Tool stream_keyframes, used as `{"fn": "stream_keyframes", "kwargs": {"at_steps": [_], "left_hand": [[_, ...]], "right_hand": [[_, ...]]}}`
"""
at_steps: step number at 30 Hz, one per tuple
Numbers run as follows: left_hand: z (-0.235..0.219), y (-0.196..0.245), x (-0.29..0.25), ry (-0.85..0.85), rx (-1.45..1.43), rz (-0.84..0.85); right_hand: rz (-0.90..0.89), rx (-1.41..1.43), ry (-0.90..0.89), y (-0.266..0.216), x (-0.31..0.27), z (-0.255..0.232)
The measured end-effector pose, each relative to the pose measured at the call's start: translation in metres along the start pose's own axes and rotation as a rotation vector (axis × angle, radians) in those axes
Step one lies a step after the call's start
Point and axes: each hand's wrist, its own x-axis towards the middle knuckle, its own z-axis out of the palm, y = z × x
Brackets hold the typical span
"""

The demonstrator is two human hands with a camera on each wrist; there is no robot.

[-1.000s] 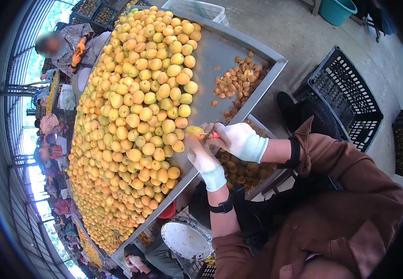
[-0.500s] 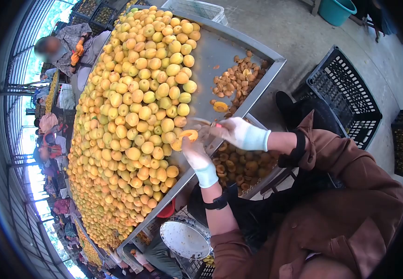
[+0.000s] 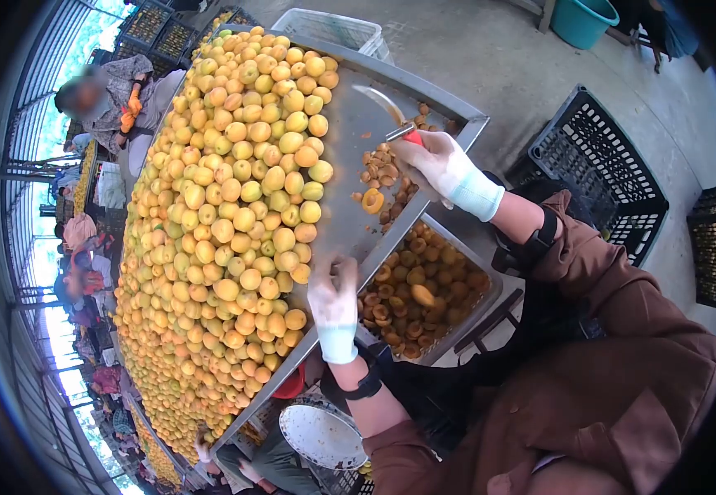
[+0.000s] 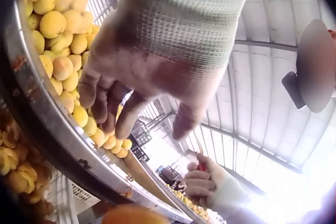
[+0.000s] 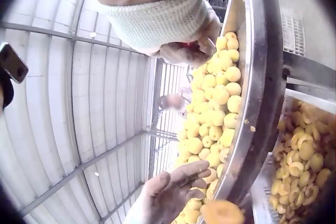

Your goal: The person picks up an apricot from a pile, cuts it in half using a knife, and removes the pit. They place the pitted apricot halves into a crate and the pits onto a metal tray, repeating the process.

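My gloved right hand (image 3: 444, 169) grips the red handle of a curved knife (image 3: 384, 106), the blade pointing away over the metal table. My gloved left hand (image 3: 333, 301) is at the table's near edge beside the apricot heap (image 3: 234, 223), fingers loosely bent and nothing in them; the left wrist view shows them spread apart. A bright orange apricot half (image 5: 223, 212) hangs in the air below the left hand, by the table rim, in the right wrist view. Another apricot half (image 3: 373, 200) lies on the table near a scatter of brown pits (image 3: 382, 169).
A crate (image 3: 494, 289) of apricot halves stands below the table's raised metal rim (image 3: 391, 239). Black crates (image 3: 597, 165) and a teal tub (image 3: 585, 23) are on the floor. A white pan (image 3: 322, 433) is beneath the near side. Another person (image 3: 114, 99) sits across the heap.
My hands have parted: the right moved away over the table with the knife, the left drew back to the edge. The left hand let go of the apricot half it held.
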Motion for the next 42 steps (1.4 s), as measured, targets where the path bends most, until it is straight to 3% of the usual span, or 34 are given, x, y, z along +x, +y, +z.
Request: {"fn": "stream_keyframes", "kwargs": {"at_steps": [1, 5, 7, 10, 14, 15, 16, 18, 19, 21, 24, 25, 28, 30, 34, 40, 42], "left_hand": [[0.007, 0.003, 0.007, 0.099, 0.003, -0.005], [0.036, -0.005, 0.054, 0.123, 0.076, 0.059], [0.055, -0.007, 0.078, 0.108, 0.233, 0.058], [0.072, -0.01, 0.099, -0.016, 0.353, 0.034], [0.081, -0.025, 0.108, -0.041, 0.388, 0.207], [0.08, -0.023, 0.106, -0.042, 0.391, 0.208], [0.079, -0.021, 0.104, -0.051, 0.245, 0.13], [0.076, -0.022, 0.101, -0.057, 0.099, 0.056], [0.072, -0.025, 0.101, -0.049, -0.199, -0.022], [0.061, -0.026, 0.097, -0.062, -0.654, -0.147], [0.053, -0.018, 0.079, -0.016, -0.908, -0.07], [0.051, -0.019, 0.076, -0.033, -0.94, -0.054], [0.051, -0.019, 0.068, -0.021, -1.173, -0.061], [0.05, -0.018, 0.064, -0.025, -1.18, -0.029], [0.048, -0.008, 0.053, 0.077, -1.128, -0.01], [0.052, -0.012, 0.048, 0.21, -1.082, -0.006], [0.049, -0.006, 0.045, 0.204, -1.079, -0.012]], "right_hand": [[-0.006, 0.057, -0.006, -0.003, -0.001, -0.003], [-0.053, 0.144, -0.022, 0.011, 0.011, -0.011], [-0.297, 0.059, 0.074, 0.016, 0.016, -0.013], [-0.238, -0.114, 0.091, 0.006, 0.01, -0.018], [-0.159, -0.179, 0.045, -0.01, 0.001, -0.022], [-0.439, -0.316, 0.038, -0.009, 0.004, -0.022], [-0.44, -0.313, 0.039, -0.01, 0.004, -0.023], [-0.002, -0.111, -0.028, -0.017, 0.0, -0.021], [-0.005, -0.11, -0.028, -0.013, -0.001, -0.019], [-0.321, 0.051, -0.02, 0.0, 0.0, -0.012], [-0.31, 0.012, -0.055, 0.012, -0.003, -0.005], [-0.447, -0.066, -0.03, 0.021, 0.0, 0.001], [-0.478, -0.065, -0.095, 0.018, -0.008, 0.01], [-0.432, -0.059, -0.115, 0.016, -0.014, 0.018], [-0.535, -0.102, -0.13, 0.02, -0.017, 0.027], [-0.371, -0.091, -0.184, 0.017, -0.025, 0.037], [-0.52, -0.192, -0.162, 0.021, -0.023, 0.038]]}}
